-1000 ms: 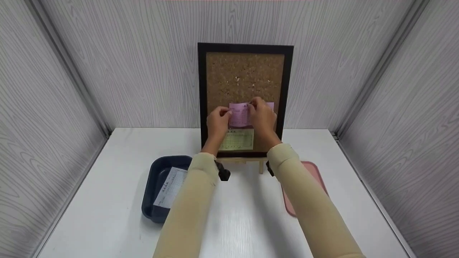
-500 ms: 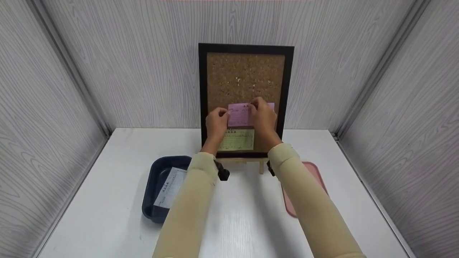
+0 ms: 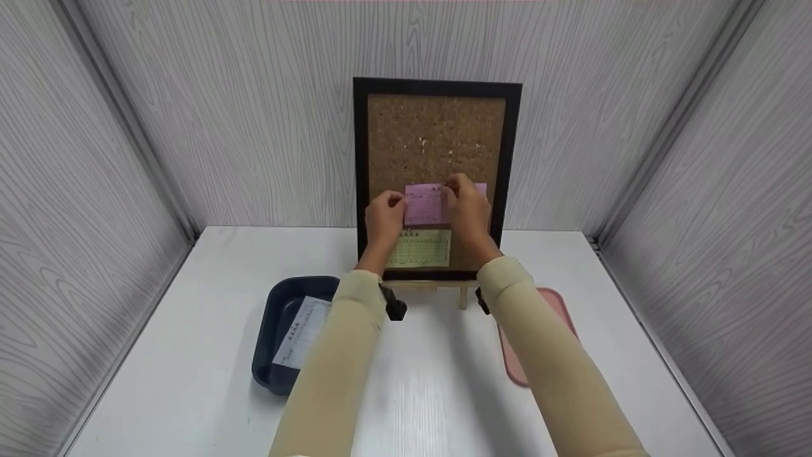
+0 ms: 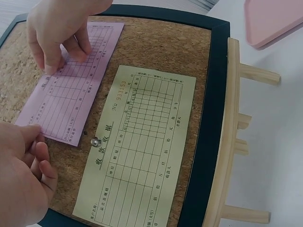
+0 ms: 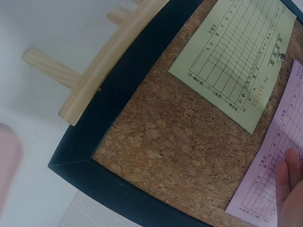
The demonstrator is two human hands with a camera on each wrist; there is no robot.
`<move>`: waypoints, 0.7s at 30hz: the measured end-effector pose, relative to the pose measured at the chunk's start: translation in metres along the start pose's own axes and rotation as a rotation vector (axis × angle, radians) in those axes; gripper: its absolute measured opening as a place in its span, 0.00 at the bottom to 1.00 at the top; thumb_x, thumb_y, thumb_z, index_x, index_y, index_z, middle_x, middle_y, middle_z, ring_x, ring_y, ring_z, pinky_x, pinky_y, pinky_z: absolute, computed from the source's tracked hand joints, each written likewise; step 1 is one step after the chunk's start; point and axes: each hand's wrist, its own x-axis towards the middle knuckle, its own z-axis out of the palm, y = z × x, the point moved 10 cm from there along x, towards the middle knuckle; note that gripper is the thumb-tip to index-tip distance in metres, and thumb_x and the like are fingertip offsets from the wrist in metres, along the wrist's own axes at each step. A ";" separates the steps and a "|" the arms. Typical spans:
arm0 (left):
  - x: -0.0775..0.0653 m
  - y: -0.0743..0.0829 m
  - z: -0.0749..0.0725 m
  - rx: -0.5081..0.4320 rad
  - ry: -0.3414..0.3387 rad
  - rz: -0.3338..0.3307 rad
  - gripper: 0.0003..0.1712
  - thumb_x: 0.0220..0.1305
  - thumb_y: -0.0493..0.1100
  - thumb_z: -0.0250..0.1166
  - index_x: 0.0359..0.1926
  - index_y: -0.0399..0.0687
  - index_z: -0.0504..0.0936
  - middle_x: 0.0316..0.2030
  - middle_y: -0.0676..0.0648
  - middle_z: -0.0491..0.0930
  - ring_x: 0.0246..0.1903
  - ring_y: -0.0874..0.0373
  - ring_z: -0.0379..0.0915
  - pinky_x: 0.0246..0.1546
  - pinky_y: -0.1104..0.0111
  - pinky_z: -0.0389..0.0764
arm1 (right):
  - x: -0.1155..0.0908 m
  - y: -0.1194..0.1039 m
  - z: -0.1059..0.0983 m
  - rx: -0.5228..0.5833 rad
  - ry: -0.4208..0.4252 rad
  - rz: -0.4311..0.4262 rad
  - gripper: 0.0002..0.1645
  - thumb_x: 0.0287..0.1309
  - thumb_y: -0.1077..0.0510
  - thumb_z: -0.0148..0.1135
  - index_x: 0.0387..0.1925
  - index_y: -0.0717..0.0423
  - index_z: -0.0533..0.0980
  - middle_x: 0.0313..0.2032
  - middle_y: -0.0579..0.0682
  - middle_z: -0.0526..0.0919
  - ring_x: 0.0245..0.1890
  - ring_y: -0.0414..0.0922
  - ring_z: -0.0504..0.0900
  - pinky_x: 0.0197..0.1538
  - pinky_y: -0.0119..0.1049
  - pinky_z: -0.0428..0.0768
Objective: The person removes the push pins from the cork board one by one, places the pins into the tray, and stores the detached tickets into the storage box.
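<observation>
A pink receipt slip (image 3: 424, 204) lies across the middle of a black-framed corkboard (image 3: 438, 127). My left hand (image 3: 384, 219) pinches the slip's left edge between thumb and finger. At the upper edge, near its middle, the curled fingers of my right hand (image 3: 469, 206) hold it; whether a pin sits between the fingertips is hidden. In the right wrist view, part of that hand (image 5: 291, 194) rests over the pink paper. Just below, a green receipt slip (image 4: 135, 146) hangs on the cork, with a silver pushpin (image 4: 95, 142) at its top edge.
A wooden easel (image 4: 229, 118) supports the board on the white table (image 3: 419, 381). To the left stands a dark blue tray (image 3: 261, 343) with a white slip (image 3: 301, 333) inside. A pink tray (image 3: 515, 365) lies on the right, partly behind my sleeve.
The pink slip was bowed out from the cork a second ago and now lies flatter. Both hands stay nearly in place at its edges.
</observation>
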 end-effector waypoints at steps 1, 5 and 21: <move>0.000 0.000 0.000 -0.001 -0.002 0.003 0.08 0.73 0.43 0.62 0.45 0.44 0.85 0.39 0.45 0.85 0.36 0.55 0.79 0.38 0.63 0.79 | 0.000 0.000 0.000 -0.002 -0.003 0.002 0.08 0.71 0.54 0.60 0.46 0.52 0.79 0.43 0.49 0.87 0.42 0.44 0.84 0.48 0.46 0.80; 0.001 0.001 0.000 -0.011 -0.003 0.013 0.08 0.72 0.42 0.62 0.45 0.44 0.84 0.39 0.44 0.85 0.36 0.55 0.79 0.37 0.64 0.79 | 0.000 0.001 0.001 0.000 -0.014 0.003 0.08 0.72 0.53 0.60 0.46 0.51 0.79 0.43 0.48 0.86 0.42 0.44 0.83 0.49 0.45 0.80; 0.002 0.000 -0.001 -0.004 -0.018 -0.002 0.08 0.72 0.42 0.62 0.45 0.45 0.84 0.40 0.45 0.84 0.35 0.55 0.78 0.39 0.62 0.79 | 0.000 -0.004 0.000 -0.010 0.005 -0.042 0.06 0.71 0.56 0.60 0.43 0.53 0.79 0.41 0.49 0.86 0.40 0.45 0.83 0.46 0.45 0.80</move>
